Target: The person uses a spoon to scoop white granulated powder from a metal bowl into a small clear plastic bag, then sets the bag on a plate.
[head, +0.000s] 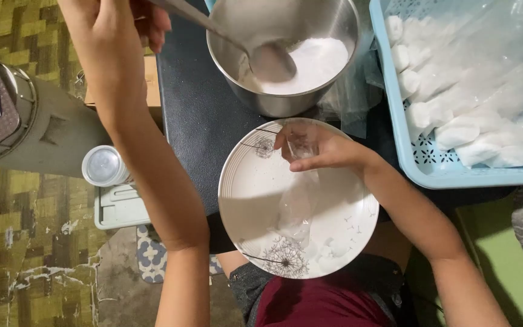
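My left hand [113, 36] reaches across at the upper left and grips the handle of a metal spoon [270, 60]. The spoon's bowl rests in white powder [325, 60] inside a steel pot [228, 72]. My right hand [325, 148] pinches the top of a small clear plastic bag [298, 209]. The bag hangs down over a white plate [243, 194] with dandelion prints, which sits in front of the pot. A few white crumbs lie on the plate's lower right.
A light blue perforated basket [398, 130] at the right holds several clear bags filled with white powder [455, 118]. The pot stands on a dark tabletop [192, 121]. At the left are a grey metal container [43, 130], a white-lidded jar [103, 165] and a pale tray [119, 209].
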